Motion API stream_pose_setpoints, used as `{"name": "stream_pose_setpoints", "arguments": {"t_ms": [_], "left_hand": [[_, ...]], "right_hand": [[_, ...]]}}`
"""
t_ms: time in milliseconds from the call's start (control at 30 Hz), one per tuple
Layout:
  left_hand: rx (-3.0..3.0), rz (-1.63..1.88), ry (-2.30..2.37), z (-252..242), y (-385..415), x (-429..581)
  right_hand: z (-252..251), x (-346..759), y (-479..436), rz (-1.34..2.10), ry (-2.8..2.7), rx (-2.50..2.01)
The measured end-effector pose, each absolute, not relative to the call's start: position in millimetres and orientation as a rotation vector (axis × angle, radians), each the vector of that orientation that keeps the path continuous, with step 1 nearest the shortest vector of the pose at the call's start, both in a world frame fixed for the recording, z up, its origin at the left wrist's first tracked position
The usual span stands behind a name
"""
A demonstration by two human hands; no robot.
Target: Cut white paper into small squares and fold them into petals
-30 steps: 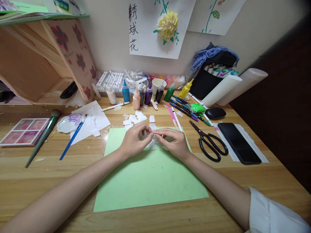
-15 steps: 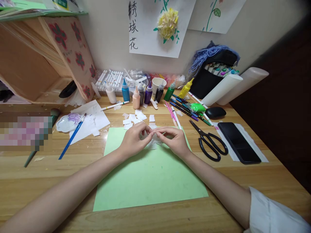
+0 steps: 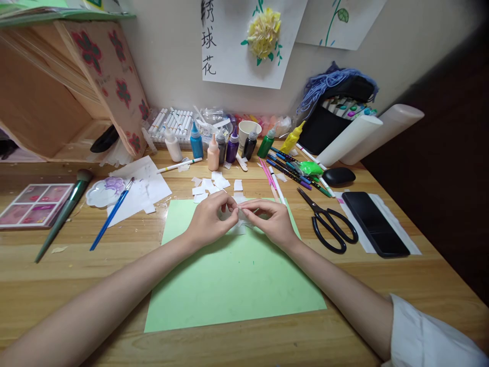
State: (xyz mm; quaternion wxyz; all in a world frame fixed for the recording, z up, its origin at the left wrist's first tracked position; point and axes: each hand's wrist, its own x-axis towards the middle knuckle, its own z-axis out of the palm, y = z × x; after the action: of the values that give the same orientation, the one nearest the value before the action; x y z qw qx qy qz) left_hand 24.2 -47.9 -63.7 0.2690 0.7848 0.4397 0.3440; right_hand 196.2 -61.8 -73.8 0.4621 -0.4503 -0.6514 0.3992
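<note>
My left hand [image 3: 210, 220] and my right hand [image 3: 272, 222] meet over the far end of a light green paper sheet [image 3: 233, 280] on the wooden table. Both pinch a small white paper piece [image 3: 239, 220] between fingertips, with fingers curled. More small white paper scraps [image 3: 209, 186] lie just beyond the sheet. Part of the pinched piece is hidden by my fingers.
Black scissors [image 3: 327, 222] and a black phone [image 3: 375, 223] lie to the right. Paint bottles [image 3: 229, 145], a paper cup and markers [image 3: 293, 171] line the back. At left are a blue brush [image 3: 110, 214], a white palette [image 3: 102, 189], a green brush [image 3: 61, 214] and a pink tray [image 3: 34, 205].
My hands stay pinched together on the white piece with only slight finger shifts. The view has tilted a little.
</note>
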Motion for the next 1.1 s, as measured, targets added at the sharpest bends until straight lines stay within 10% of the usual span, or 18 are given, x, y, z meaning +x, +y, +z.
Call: {"name": "stream_pose_setpoints", "arguments": {"t_ms": [1100], "left_hand": [[2.146,0.849,1.129,-60.7,-49.4,23.3]], "right_hand": [[-72.3,194.7,-65.5,0.719,-1.772,-1.066]]}}
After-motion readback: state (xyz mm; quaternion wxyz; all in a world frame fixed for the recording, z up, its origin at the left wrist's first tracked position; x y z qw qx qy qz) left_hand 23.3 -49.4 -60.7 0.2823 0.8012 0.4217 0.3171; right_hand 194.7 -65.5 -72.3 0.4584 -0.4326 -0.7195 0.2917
